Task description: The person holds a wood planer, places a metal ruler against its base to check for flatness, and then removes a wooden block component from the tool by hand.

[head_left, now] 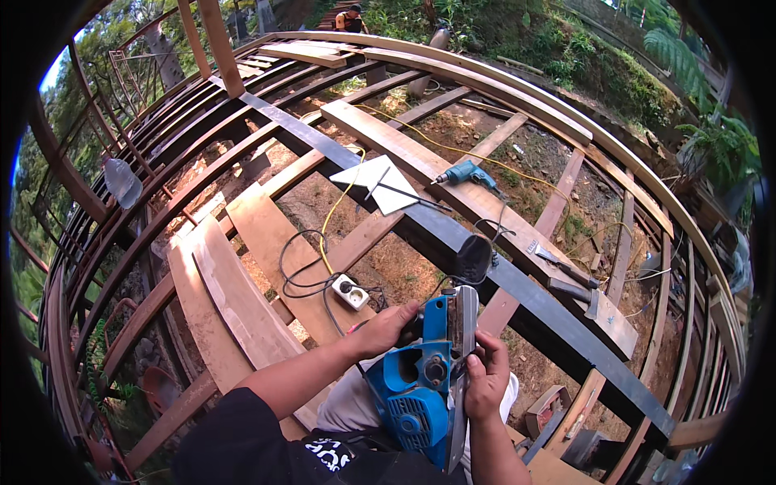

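Note:
A blue electric planer [416, 404] is held over my lap, turned on its side so that its metal sole faces right. My left hand [386, 330] is closed at the planer's far end, near a dark handle that its fingers partly hide. Against the sole's right edge, my right hand [487, 376] grips with bent fingers and the thumb along the plate. Just beyond my left hand, a white power socket block [350, 292] with a black plug in it lies on a board. A dark shoe [474, 257] shows past the planer, on the beam.
A teal drill [469, 175] rests on a long plank [404, 153]; a hammer [575, 293] lies further along it. White sheets [376, 182] sit on a dark metal beam [550, 311]. Loose boards [242, 299] lie left. Gaps between joists open onto soil. Another person [350, 19] sits far off.

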{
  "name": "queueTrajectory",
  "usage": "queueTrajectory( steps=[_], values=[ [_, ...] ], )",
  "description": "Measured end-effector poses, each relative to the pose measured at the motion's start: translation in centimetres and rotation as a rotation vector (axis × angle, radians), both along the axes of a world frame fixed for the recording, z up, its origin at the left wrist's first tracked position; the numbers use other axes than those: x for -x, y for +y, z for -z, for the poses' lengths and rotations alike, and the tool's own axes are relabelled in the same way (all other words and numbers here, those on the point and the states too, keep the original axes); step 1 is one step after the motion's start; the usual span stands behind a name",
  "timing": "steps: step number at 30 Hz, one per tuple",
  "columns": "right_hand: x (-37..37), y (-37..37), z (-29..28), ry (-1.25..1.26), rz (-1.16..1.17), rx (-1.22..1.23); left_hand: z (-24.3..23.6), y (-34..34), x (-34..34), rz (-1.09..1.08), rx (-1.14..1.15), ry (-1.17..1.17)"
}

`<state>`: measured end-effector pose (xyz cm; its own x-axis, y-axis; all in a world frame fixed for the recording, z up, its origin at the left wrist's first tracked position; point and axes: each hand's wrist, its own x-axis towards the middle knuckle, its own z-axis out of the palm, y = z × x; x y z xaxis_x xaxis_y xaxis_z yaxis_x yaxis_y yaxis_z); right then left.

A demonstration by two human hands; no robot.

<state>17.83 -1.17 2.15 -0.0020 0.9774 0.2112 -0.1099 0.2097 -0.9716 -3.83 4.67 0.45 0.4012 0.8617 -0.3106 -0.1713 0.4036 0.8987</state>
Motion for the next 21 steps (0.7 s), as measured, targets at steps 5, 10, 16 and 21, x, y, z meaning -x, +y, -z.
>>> queueTrajectory(
  steps=[5,10,16,21],
  values=[
    [0.0,-0.1,0.3,0.043,0.016,-0.004,-1.1,-0.1,0.9,-0.006,-0.622,0.061],
    [-0.1,-0.1,0.5,0.089,0.010,0.007,-3.2,0.1,1.7,0.183,-0.656,0.427],
    [0.0,-0.4,0.6,0.085,0.047,-0.017,-1.8,-0.2,0.2,0.137,-0.114,-0.039],
    [0.0,-0.3,0.7,0.100,0.031,-0.035,-3.2,-0.1,0.5,0.169,-0.146,0.024]
  ],
)
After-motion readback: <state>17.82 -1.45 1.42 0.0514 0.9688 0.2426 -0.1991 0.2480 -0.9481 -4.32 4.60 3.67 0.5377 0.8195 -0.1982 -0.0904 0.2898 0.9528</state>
